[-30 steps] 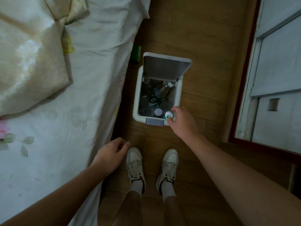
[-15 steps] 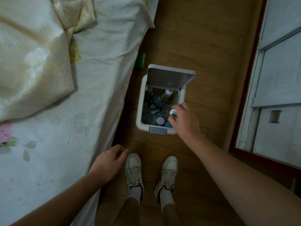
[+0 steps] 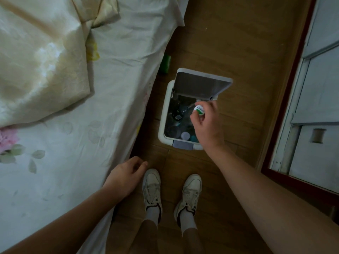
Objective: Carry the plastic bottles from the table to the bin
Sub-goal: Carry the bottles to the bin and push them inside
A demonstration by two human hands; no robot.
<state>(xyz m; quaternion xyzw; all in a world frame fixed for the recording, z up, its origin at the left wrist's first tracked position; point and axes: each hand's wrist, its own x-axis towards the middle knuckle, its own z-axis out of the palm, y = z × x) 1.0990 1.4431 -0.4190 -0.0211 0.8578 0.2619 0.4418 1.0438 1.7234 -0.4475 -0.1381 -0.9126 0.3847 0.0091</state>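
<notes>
"Head view first: what can you read on the bottle (image 3: 199, 109) in your right hand (image 3: 207, 125)?"

"Only its white round end shows, with a green patch and green lettering that starts with a C. The rest is too small to read."

"What is hidden from you?"

"The bottle's body, behind your fingers and palm. Left of your hand, the inside of the bin (image 3: 162, 125) is dim. You can make out a dark bottle (image 3: 180, 109) and a few round caps (image 3: 185, 136), but no labels. Farther out and left of the hand, a green thing (image 3: 166, 64) lies half under the bed sheet (image 3: 119, 79)."

"Where is the bottle against your hand?"

"At your fingertips, pinched between curled fingers and thumb, over the bin's open mouth and just below the raised lid (image 3: 201, 85). Your left hand (image 3: 124, 176) hangs loosely curled and holds nothing, beside the bed sheet and near your shoes (image 3: 152, 187)."
</notes>
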